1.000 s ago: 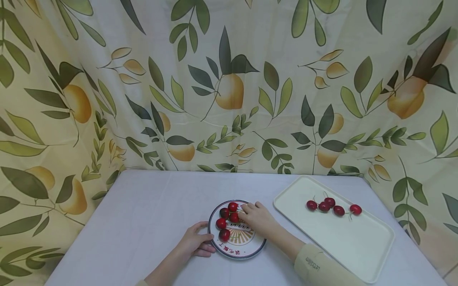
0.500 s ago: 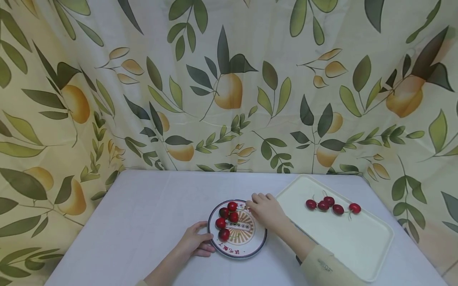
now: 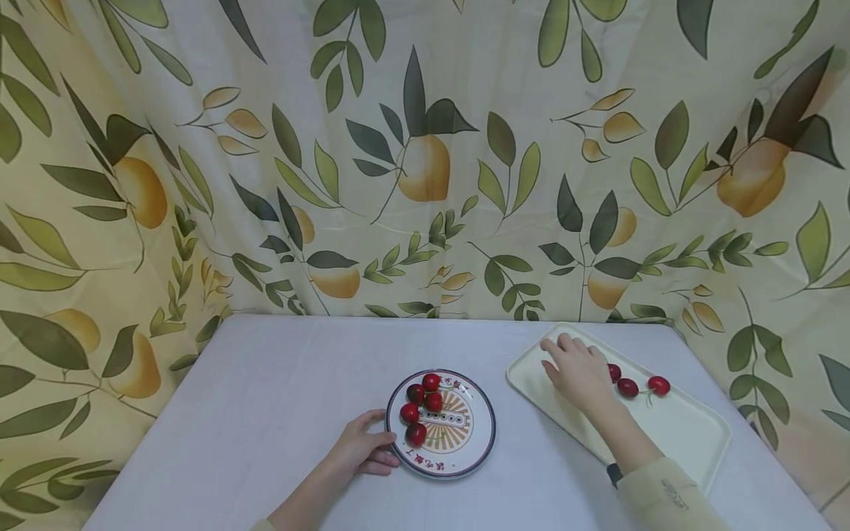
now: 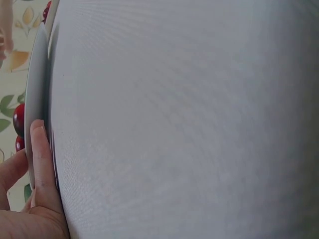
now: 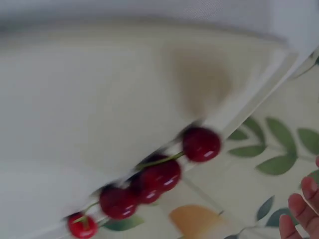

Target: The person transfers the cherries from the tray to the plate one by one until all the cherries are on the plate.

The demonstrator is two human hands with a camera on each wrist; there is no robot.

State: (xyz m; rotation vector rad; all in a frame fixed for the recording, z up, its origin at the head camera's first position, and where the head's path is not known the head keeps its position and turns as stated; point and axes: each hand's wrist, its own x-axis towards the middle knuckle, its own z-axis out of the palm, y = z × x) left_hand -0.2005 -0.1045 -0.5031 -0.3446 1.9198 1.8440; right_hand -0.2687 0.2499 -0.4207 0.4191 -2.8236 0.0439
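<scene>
On a round white plate point(image 3: 477, 444) and rectangular cream tray point(image 3: 690, 442) sat five red cherries point(image 3: 416, 435) apiece, left hand point(image 3: 358, 447) gripping plate, right hand point(image 3: 576, 374) loosely spread.

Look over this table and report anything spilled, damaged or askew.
No spill or damage shows: the cherries in view lie on the round plate or the off-white tray. Only the tray looks slightly askew, lying slantwise to the far edge of the table.

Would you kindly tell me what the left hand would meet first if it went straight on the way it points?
The plate, which the left hand holds at its near edge; beyond that, its line seems to reach the nearest cherry, though depth is unclear.
</scene>
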